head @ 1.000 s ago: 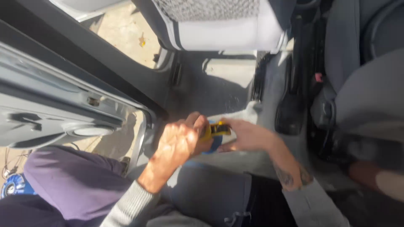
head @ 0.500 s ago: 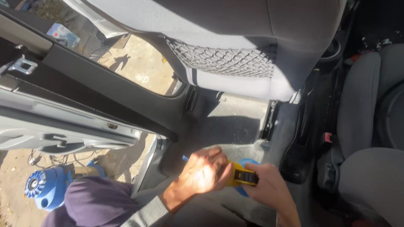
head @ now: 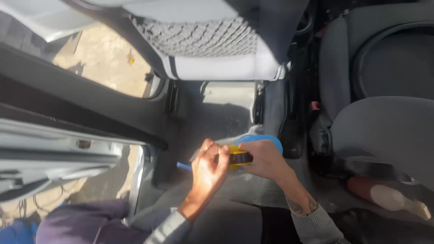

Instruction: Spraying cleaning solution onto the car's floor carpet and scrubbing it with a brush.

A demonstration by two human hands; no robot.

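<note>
The fingers of the left hand [head: 209,168] curl around the near end of a small yellow-and-black hand tool [head: 237,157], thumb on top, while the right hand [head: 264,159] closes over its far end from the other side — both grips are tight on the tool, which sits between the two palms. The tool hangs low over the grey carpeted car floor [head: 217,117], just behind the front seat. Its long axis runs roughly left to right across the view, tilted slightly; which end is the working end cannot be told, since the fingers cover much of it. A thin blue handle [head: 183,166] sticks out past the left hand toward the door sill, and a rounded blue plastic piece [head: 264,139] shows just beyond the right hand's knuckles. Further out stand the grey front seat back with its mesh pocket [head: 199,36], the open grey car door [head: 54,153] on the left, and the grey rear seat cushion [head: 384,126] on the right.
</note>
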